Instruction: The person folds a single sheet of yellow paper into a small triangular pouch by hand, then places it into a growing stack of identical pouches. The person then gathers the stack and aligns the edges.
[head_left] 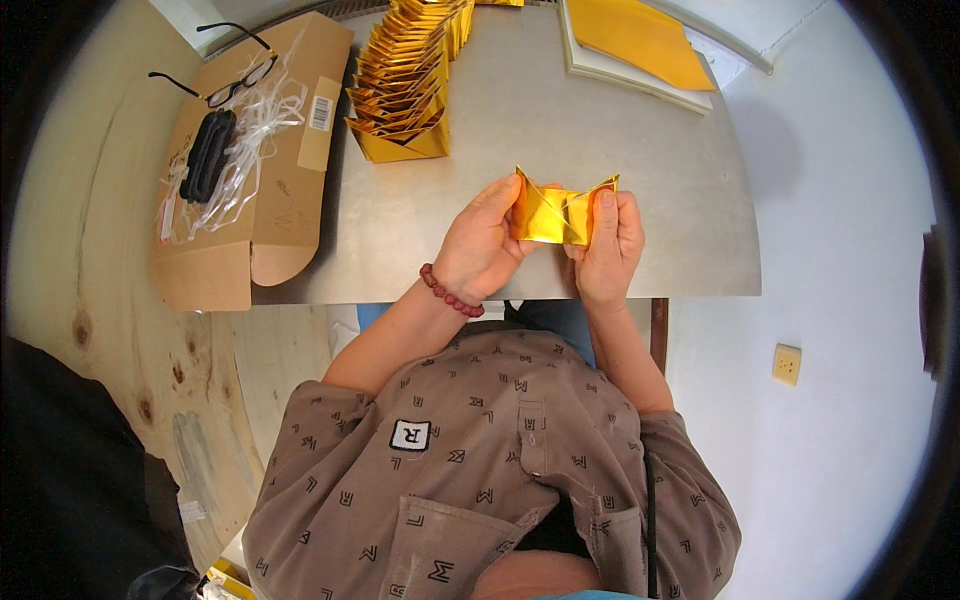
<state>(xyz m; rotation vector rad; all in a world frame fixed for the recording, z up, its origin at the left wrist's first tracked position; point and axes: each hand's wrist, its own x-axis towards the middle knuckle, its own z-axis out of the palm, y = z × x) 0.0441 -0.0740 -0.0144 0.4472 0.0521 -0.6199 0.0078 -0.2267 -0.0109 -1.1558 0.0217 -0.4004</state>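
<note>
Between my two hands, a folded sheet of shiny gold paper (549, 212) is held above the near part of the metal table (560, 130). Two pointed corners stick up at its sides, and creases cross on its face. My left hand (482, 235) grips the left side, thumb near the upper corner. On the right side, my right hand (610, 240) pinches the paper with the thumb in front; the other fingers are partly hidden behind it. A long row of nested gold paper folds (405, 100) stands farther off, to the left of my hands.
A cardboard box (285, 190) sits at the table's left, bearing glasses (228, 92), a black case-like object (208, 155) and white plastic strips (262, 130). At the far right, orange-gold sheets (640, 40) lie on a white stack (600, 75). A white wall (830, 250) rises on the right.
</note>
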